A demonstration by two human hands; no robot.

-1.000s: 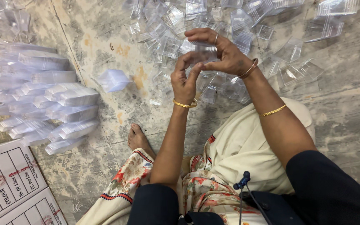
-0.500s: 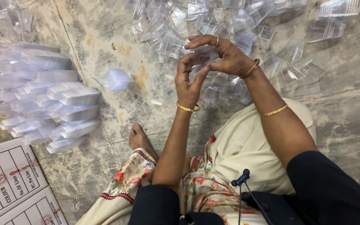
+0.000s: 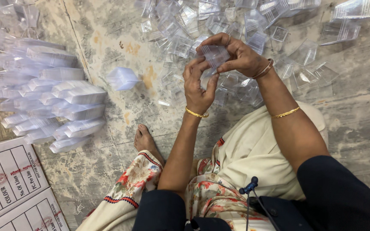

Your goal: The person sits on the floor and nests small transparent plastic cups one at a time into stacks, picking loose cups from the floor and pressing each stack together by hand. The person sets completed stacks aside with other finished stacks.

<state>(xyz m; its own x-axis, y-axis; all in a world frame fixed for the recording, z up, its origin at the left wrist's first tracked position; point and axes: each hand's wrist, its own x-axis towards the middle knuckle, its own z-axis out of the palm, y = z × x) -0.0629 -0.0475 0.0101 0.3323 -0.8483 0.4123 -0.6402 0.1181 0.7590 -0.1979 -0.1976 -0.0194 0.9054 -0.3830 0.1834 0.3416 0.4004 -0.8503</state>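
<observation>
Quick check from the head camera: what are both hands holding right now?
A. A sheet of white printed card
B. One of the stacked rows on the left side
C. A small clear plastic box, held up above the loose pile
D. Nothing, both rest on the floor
C: the left hand and right hand meet on a small clear plastic box, raised over the loose pile of clear boxes on the floor.

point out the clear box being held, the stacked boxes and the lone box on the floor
clear box (image 3: 214,54), head view, its ribbed face between both hands
stacked boxes (image 3: 61,100), head view, middle of the pile
lone box (image 3: 123,78), head view, its centre
</observation>
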